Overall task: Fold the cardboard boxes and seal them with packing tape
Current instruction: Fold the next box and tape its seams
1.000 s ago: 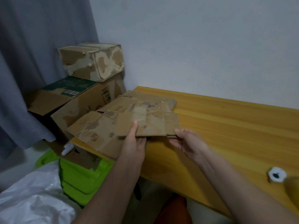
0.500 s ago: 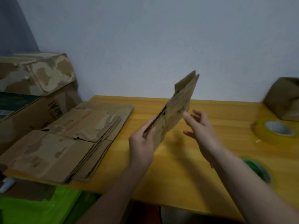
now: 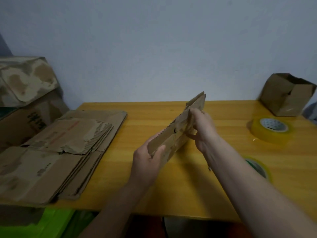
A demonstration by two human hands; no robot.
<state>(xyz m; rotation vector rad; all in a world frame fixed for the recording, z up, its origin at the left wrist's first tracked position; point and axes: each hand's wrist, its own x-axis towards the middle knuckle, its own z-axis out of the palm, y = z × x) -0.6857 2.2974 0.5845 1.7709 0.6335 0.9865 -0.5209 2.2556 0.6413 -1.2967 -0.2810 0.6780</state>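
Flattened cardboard box (image 3: 178, 133), held on edge above the middle of the yellow wooden table (image 3: 140, 170), runs diagonally from near the front toward the back wall. The left hand (image 3: 147, 162) grips its near end, thumb curled over one face and fingers behind the other. The right hand (image 3: 202, 129) holds the far half, its grip closed around the top edge with fingers wrapped onto the hidden side; whether the lower edge touches the table cannot be told.

A stack of flattened boxes (image 3: 56, 152), torn and worn on their top faces, lies on the left end of the table and overhangs its front-left corner. Beyond the table's left edge stand larger cartons (image 3: 25, 93), one piled on another, against the wall.

At the back-right corner an assembled box (image 3: 286, 95) sits tilted, its top open. Just in front of it, near the right edge, a roll of clear packing tape (image 3: 269, 130) lies flat. A second roll with a green core (image 3: 259, 167) lies closer to the front, partly hidden behind the right forearm. Green plastic (image 3: 34, 225) shows below the table's front-left edge.
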